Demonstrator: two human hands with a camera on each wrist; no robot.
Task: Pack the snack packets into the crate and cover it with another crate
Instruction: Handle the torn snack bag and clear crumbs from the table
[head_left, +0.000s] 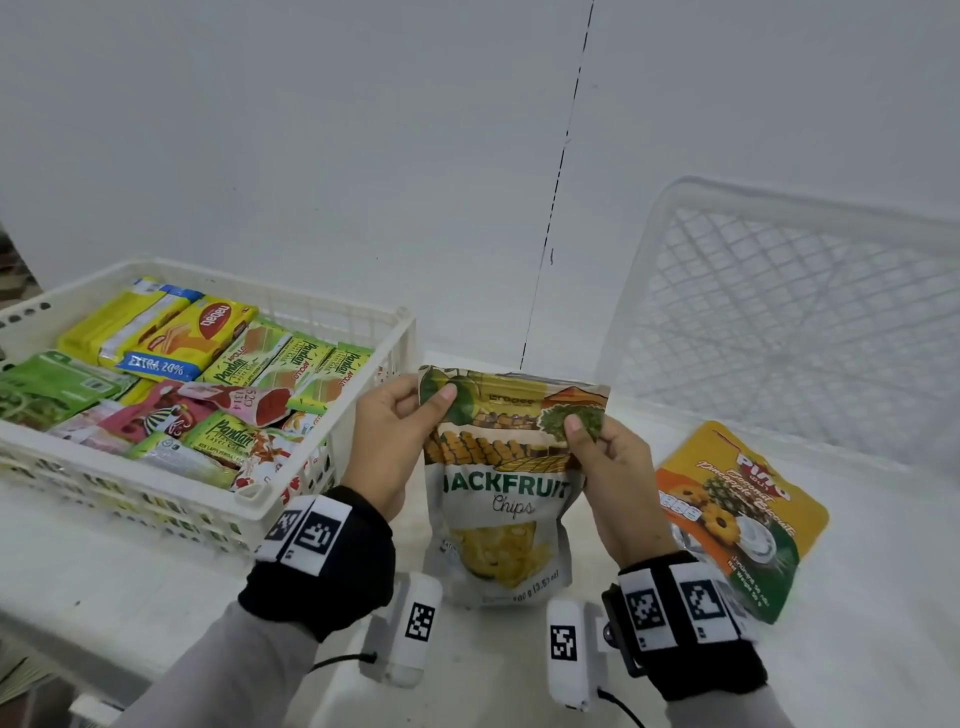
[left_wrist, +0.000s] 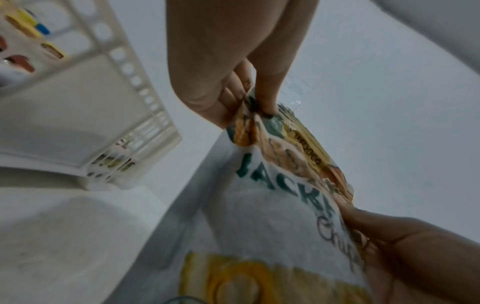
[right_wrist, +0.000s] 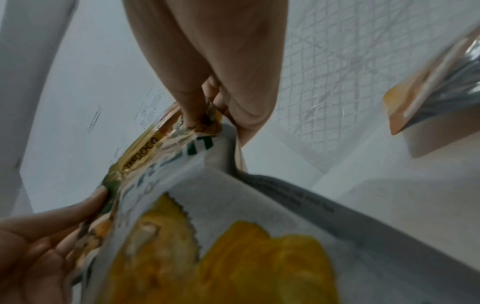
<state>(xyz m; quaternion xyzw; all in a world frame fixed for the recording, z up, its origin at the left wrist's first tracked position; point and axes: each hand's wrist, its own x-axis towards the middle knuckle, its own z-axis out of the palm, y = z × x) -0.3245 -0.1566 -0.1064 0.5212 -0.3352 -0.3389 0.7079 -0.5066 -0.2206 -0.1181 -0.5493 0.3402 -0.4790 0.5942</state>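
Note:
A white jackfruit chips pouch (head_left: 501, 499) stands upright in front of me, held by both hands at its top. My left hand (head_left: 400, 415) pinches the top left corner between thumb and fingers. My right hand (head_left: 597, 441) pinches the right side just under the top edge. The wrist views show the same pouch (left_wrist: 272, 216) (right_wrist: 207, 236) with the thumbs pressed on its printed front. To the left sits a white crate (head_left: 322, 467) filled with several snack packets. A second white crate (head_left: 789, 322) leans against the wall at the right, its mesh bottom facing me.
An orange pineapple biscuit pouch (head_left: 737, 514) lies flat on the white surface right of my right hand, in front of the leaning crate. The white wall stands close behind. The surface's front edge runs below the left crate.

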